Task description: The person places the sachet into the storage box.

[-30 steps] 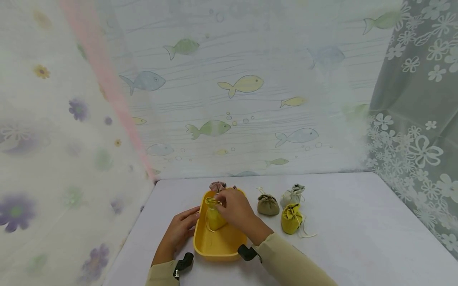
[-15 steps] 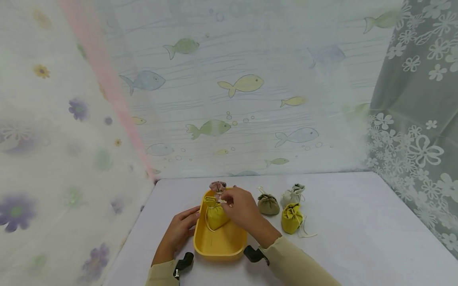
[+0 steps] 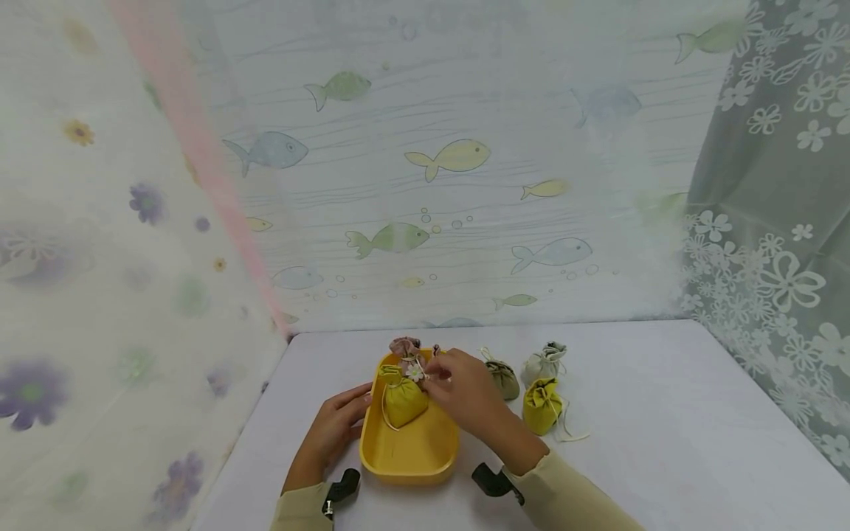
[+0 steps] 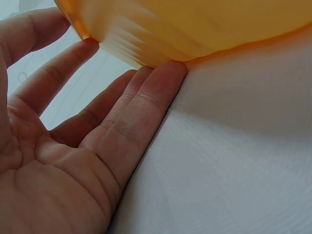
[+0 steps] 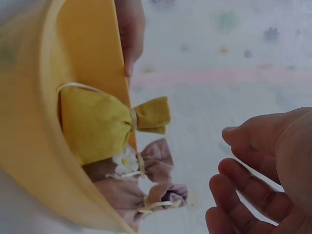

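A yellow drawstring pouch (image 3: 406, 402) stands in the yellow plastic tray (image 3: 405, 453). Behind it, at the far end, are two mauve pouches; one mauve pouch (image 5: 122, 195) and a white flower charm (image 5: 126, 161) show in the right wrist view. My right hand (image 3: 468, 391) hovers over the tray's right side, fingers loosely bent with nothing between them, apart from the pouches in the right wrist view. With extended fingers my left hand (image 4: 83, 141) touches the tray's left outer wall, its fingertips against the plastic.
Right of the tray stand an olive pouch (image 3: 505, 380), a pale grey pouch (image 3: 541, 366) and another yellow pouch (image 3: 541, 409) with a trailing cord. A white cloth (image 3: 664, 442) covers the table. Fish-patterned curtain (image 3: 465, 206) hangs behind it.
My right hand has let go of the yellow pouch's neck and moved right and slightly toward me. The pouch now sits alone in the tray. My left hand stays in place.
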A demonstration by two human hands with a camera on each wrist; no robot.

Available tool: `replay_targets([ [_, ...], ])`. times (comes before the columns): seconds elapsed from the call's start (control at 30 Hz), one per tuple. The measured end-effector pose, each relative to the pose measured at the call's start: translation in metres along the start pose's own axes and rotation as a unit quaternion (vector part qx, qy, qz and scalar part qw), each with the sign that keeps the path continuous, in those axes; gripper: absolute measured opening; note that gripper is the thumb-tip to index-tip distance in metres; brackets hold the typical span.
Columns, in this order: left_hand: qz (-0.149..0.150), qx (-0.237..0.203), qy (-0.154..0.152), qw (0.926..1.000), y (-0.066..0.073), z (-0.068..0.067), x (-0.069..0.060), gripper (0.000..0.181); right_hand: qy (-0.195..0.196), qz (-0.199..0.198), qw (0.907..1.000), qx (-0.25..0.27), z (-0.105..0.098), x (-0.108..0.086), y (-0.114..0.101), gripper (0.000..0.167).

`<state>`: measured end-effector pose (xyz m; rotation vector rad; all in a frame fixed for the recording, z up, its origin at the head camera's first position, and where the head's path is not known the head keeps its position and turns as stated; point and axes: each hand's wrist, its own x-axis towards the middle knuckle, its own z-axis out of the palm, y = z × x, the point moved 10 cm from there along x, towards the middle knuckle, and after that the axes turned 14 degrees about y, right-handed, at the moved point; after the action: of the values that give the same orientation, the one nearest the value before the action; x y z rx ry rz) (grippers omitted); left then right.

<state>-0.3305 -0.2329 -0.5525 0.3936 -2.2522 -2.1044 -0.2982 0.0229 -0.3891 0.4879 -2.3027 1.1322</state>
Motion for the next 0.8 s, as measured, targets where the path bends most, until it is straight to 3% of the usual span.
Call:
replay_targets([
  [0.33,-0.004,0.006,0.005,1.0000,-0.001,0.001,0.000,0.057,0.026,-0.054,0.9978,-0.028,-0.029,-0.015,0.014,0.011],
  [0.53,-0.002,0.006,0.003,1.0000,-0.003,0.001,0.001,0.057,0.052,-0.044,0.9964,-0.050,-0.053,-0.018,0.025,0.020],
  [0.8,-0.001,0.016,0.015,0.9998,-0.003,-0.002,0.002,0.054,0.060,-0.030,0.9957,-0.064,-0.075,-0.020,0.044,0.018],
])
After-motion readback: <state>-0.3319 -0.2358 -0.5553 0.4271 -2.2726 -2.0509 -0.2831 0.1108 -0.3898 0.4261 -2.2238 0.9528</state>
